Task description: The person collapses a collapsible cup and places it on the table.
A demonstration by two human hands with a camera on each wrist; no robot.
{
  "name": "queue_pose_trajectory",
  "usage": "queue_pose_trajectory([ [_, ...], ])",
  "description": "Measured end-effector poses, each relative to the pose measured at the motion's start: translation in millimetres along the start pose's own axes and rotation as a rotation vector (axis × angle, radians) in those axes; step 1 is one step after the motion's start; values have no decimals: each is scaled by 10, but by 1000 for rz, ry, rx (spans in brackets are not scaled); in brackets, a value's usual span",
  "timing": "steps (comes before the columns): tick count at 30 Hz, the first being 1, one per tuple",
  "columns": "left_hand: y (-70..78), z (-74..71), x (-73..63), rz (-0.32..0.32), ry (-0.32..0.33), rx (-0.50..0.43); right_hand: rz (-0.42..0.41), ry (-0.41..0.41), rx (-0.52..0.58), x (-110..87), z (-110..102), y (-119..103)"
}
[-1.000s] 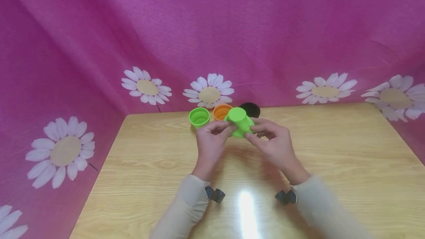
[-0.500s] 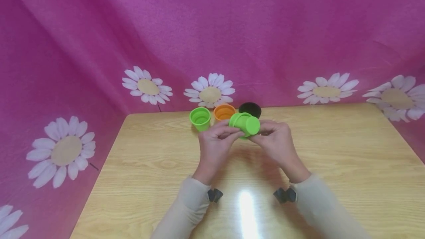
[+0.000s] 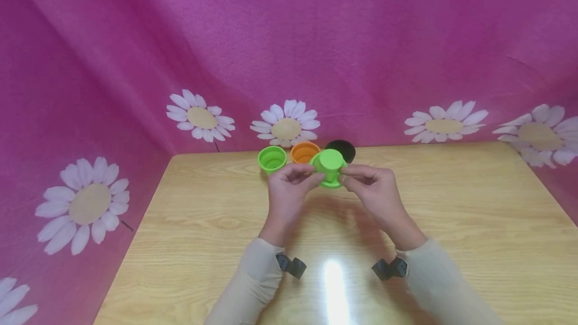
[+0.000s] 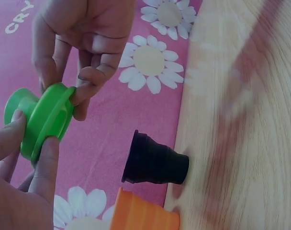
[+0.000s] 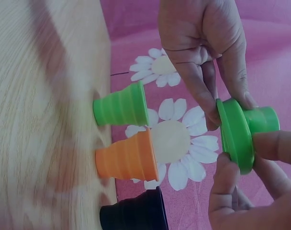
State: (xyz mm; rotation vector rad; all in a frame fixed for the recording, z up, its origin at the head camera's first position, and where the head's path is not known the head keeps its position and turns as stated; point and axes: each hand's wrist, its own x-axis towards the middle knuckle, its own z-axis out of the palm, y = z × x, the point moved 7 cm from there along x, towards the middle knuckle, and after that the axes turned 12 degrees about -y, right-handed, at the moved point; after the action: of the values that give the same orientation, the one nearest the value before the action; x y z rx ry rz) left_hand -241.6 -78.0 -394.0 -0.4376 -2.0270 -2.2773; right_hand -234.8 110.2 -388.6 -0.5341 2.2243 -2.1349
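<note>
A partly collapsed bright green folding cup (image 3: 331,159) is held above the table, its narrow base facing the head camera. My left hand (image 3: 289,197) pinches its left side between thumb and fingers, and my right hand (image 3: 378,197) pinches the right. In the left wrist view, the held cup (image 4: 45,120) shows a wide rim ring with the narrower base sticking out. Behind it stand a second green cup (image 3: 272,158), an orange cup (image 3: 304,152) and a black cup (image 3: 341,150), all upright and extended. The held cup's inside is mostly hidden.
The three standing cups form a row near the back edge of the wooden table (image 3: 198,224). A pink cloth (image 3: 361,39) with white daisies hangs behind and on the left. Small black cameras (image 3: 291,265) sit on both wrists.
The held green cup's base tipped to the right half a second ago and has swung back toward the head camera. Both hands keep hold of it; the standing cups have stayed put.
</note>
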Motion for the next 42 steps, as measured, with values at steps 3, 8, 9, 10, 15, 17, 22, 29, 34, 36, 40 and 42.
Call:
queue_pose_trajectory([
  [3,-15,21,0,-24,-10,-13,12,22,-27,-2,-10,-3],
  [8,-32,43,-1,-50,-7,-46,25,64,-44,-12,-24,-27],
  [9,-42,44,3,-56,-2,-59,26,74,-28,-15,-26,-30],
  [10,-51,45,7,-63,4,-79,25,86,-2,-17,-29,-32],
  [15,-96,59,18,-106,30,-232,58,105,232,-6,-36,3],
  [17,-105,71,16,-119,29,-299,106,94,328,7,-29,35],
  [22,-124,99,15,-135,24,-430,249,71,462,17,-2,109],
  [29,-130,116,4,-154,77,-471,267,97,462,23,27,145],
  [34,-119,127,0,-135,118,-414,166,206,309,26,21,109],
  [36,-110,134,2,-122,134,-367,120,258,244,15,11,79],
  [40,-51,159,9,-64,147,-262,21,344,180,-17,0,9],
  [42,-8,175,15,-31,133,-193,-30,370,161,-27,-5,-23],
])
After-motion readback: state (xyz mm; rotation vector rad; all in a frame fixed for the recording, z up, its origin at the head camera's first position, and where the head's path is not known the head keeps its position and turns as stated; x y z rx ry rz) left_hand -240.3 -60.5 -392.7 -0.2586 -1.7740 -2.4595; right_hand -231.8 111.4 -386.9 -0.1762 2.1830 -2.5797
